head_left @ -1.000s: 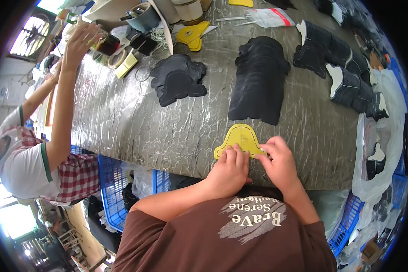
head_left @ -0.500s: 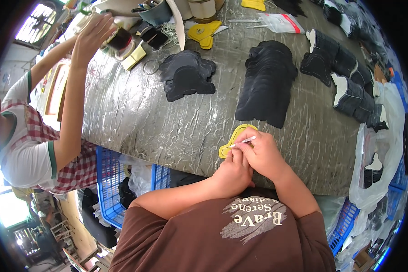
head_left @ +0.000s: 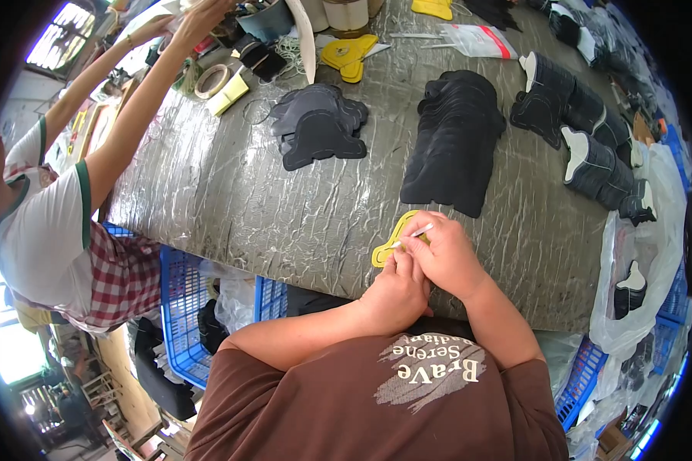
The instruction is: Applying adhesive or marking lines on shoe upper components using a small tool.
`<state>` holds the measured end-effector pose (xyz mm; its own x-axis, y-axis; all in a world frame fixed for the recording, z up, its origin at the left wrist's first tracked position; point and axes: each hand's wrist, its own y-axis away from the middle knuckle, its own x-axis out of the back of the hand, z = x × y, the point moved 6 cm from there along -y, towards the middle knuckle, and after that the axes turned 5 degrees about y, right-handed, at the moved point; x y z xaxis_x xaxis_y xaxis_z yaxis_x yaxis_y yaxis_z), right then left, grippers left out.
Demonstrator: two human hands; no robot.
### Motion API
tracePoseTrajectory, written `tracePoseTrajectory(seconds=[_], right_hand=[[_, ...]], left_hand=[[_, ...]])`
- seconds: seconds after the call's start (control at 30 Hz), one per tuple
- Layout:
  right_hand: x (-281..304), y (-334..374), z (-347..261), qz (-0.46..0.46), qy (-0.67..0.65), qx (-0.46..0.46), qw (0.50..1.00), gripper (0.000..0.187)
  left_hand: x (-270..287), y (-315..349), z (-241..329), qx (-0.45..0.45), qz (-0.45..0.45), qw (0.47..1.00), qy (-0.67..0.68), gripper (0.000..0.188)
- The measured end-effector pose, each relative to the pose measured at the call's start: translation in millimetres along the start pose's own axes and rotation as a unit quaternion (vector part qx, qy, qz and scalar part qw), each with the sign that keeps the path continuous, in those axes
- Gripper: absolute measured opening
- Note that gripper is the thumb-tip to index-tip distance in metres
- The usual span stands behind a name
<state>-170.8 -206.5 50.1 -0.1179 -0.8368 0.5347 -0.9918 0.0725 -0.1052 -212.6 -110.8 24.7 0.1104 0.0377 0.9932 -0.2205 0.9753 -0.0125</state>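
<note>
A yellow template point(head_left: 382, 253) with a cut-out slot along its outline lies near the table's front edge, partly covered by my hands. My right hand point(head_left: 452, 257) is closed around a slim white pen point(head_left: 420, 231), whose tip points down at the template's slot. Close against it, my left hand point(head_left: 396, 296) presses its fingers on the template's near edge. Whatever lies under the template is hidden by my hands. Just beyond is a long overlapping row of black cut pieces point(head_left: 454, 142). A smaller fan of black pieces point(head_left: 319, 127), with pale outlines, sits farther left.
At left, a co-worker's arms point(head_left: 134, 115) reach over the table's far corner. Other yellow templates point(head_left: 350, 55), a tape roll point(head_left: 211, 81) and a plastic bag point(head_left: 480, 40) lie at the back. Bundled black pieces point(head_left: 592, 165) line the right; a blue basket point(head_left: 183, 315) stands below left.
The co-worker's arms have stretched farther away toward the back left, and their body has shifted. My pen has tilted slightly and moved a little; my left hand and the template stay almost in place.
</note>
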Motion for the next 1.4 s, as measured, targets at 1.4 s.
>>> tracePoseTrajectory(seconds=[1.4], right_hand=[[22.5,-11.8,23.4,0.135,0.014,0.001,0.991,0.013]], left_hand=[[7.5,-2.6,-3.2,0.011,0.015,1.0,-0.005,0.088]])
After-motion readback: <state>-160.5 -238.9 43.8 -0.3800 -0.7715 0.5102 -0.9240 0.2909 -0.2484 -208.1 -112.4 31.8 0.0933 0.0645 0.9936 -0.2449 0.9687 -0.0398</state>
